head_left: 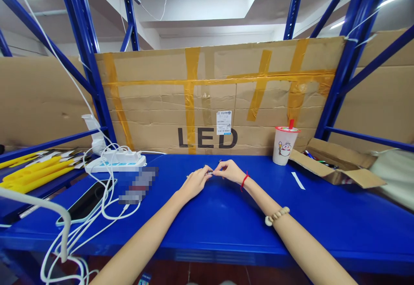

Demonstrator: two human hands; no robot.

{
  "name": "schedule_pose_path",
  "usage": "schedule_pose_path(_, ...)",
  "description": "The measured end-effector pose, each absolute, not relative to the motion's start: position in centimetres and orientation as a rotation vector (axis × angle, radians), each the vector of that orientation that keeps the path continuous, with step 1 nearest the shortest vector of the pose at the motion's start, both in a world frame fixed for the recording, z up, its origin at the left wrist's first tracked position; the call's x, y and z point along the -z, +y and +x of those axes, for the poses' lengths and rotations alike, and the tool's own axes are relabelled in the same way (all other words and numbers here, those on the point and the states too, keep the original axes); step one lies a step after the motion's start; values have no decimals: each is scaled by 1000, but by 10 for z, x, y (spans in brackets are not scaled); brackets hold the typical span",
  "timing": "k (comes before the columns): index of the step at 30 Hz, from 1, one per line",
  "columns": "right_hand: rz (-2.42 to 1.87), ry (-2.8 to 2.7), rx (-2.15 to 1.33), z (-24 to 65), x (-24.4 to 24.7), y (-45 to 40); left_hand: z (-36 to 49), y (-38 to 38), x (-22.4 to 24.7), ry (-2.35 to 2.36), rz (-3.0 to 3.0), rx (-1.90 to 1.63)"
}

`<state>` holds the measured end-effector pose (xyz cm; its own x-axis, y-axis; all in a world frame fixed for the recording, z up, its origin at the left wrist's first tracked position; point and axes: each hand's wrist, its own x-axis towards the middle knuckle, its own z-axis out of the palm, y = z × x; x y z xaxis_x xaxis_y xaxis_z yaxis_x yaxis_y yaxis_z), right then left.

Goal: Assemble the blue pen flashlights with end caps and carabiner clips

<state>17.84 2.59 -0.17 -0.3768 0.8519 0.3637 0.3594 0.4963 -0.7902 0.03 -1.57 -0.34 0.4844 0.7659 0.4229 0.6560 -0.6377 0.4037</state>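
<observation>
Over the middle of the blue shelf top (223, 216), my two hands meet at the fingertips. My left hand (196, 181) is closed in a pinch, palm down. From the other side my right hand (230, 171) also pinches, its thumb and fingers touching the left fingertips. Between them shows a sliver of a small, slim, shiny thing (210, 173), too small and too covered to name. Tiny dark bits show by the fingers of both hands. A red string and a beaded bracelet are on the right wrist and forearm.
At right stand a white drink cup (282, 147) with a red straw, a white paper strip (298, 180) and an open cardboard box (336, 164) holding pens. At left lie a power strip (121, 161), tangled white cables (108, 207), a phone (87, 203) and yellow-handled tools (42, 173). Cardboard (155, 112) closes off the back.
</observation>
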Motion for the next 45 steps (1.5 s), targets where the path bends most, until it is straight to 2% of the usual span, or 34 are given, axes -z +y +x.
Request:
schedule_pose_path(14,-1119,-1913,-1060,179,-10,15,0,-11,6,1176,2671,-925)
schedule_pose_path(23,-1139,-1866,-1114,175,-10,17,3,-10,5,1212,2671,-943)
schedule_pose_path(35,-1103,-1818,-1030,172,-8,22,8,-11,2,1363,2621,-900)
schedule_pose_path(45,-936,-1849,-790,179,-12,21,8,-9,-1,1420,2526,-986)
